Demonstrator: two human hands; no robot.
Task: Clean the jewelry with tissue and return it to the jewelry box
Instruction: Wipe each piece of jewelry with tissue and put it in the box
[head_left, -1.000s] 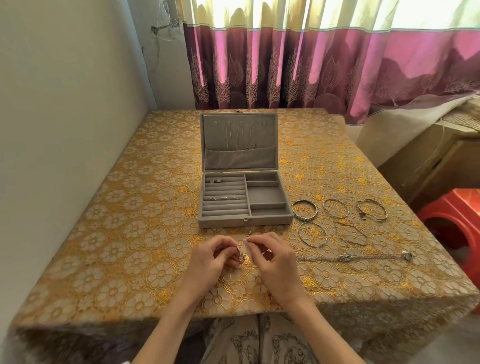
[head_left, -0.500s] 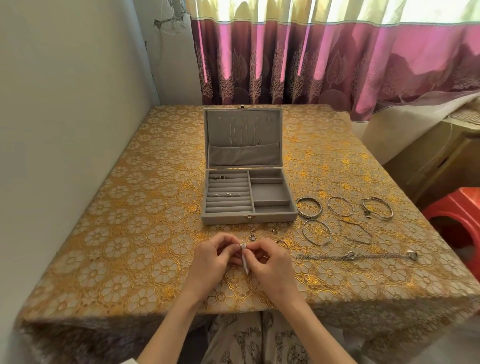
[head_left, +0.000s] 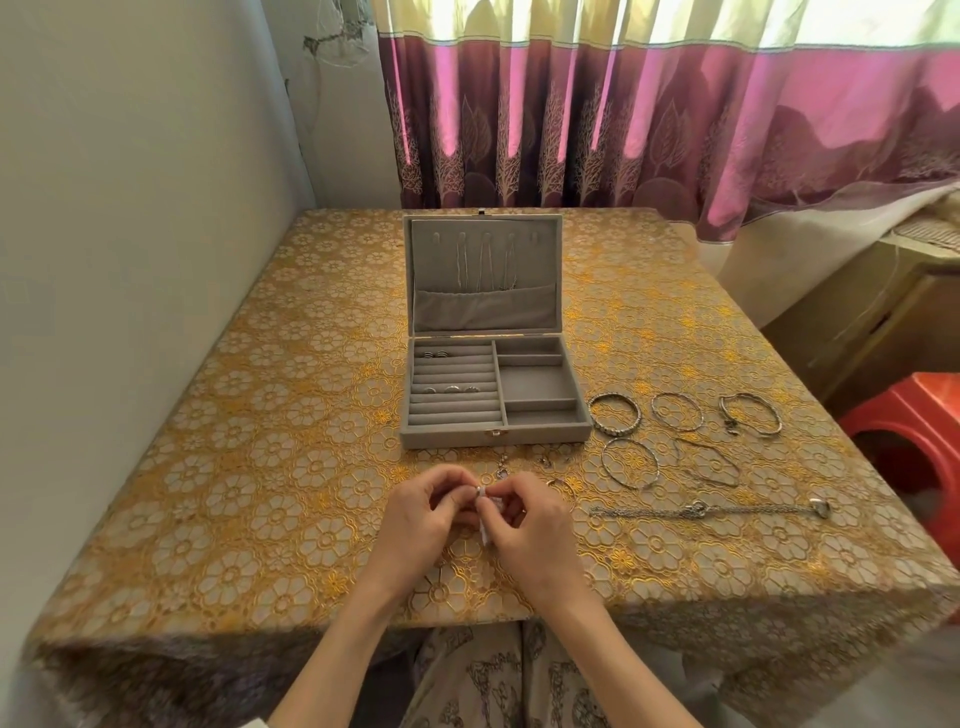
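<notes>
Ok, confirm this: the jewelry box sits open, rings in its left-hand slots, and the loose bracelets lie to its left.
Wrong on one point. The head view shows the bracelets lying to the right of the jewelry box, not the left. The box does sit open, with rings in its left-hand slots.

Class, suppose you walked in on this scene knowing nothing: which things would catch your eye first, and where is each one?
First, the two hands at the near edge of the table: the left hand and the right hand meet over a small ring and a scrap of white tissue. Behind them the grey jewelry box stands open at mid-table, rings in its left slots. To its right, silver bangles lie on the gold floral tablecloth.
</notes>
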